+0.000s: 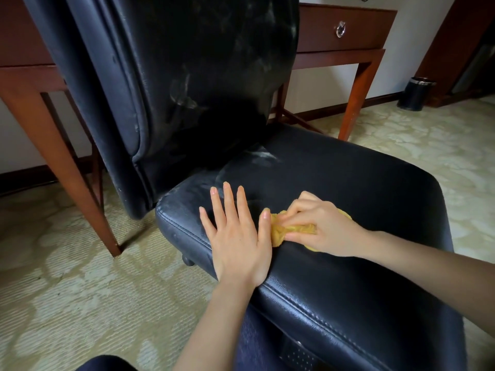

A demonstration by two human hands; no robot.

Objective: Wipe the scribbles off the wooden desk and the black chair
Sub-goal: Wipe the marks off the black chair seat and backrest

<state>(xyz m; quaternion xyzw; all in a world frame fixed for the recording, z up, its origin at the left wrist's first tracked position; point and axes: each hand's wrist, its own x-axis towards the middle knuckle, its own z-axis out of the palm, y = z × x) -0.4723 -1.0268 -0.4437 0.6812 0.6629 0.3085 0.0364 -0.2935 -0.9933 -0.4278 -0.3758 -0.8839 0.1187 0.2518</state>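
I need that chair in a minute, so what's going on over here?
A person is wiping the black chair. The right hand grips a bunched yellow cloth on the seat, while the left hand lies flat beside it, fingers spread. Some whitish smears show at the seat's back and on the backrest. The wooden desk stands behind.

Left hand (237, 245): bare, short plain nails.
Right hand (318, 228): bare, forearm uncovered out to the right edge.
Trousers (251, 349): dark navy fabric, finely woven texture, bottom centre of the frame.
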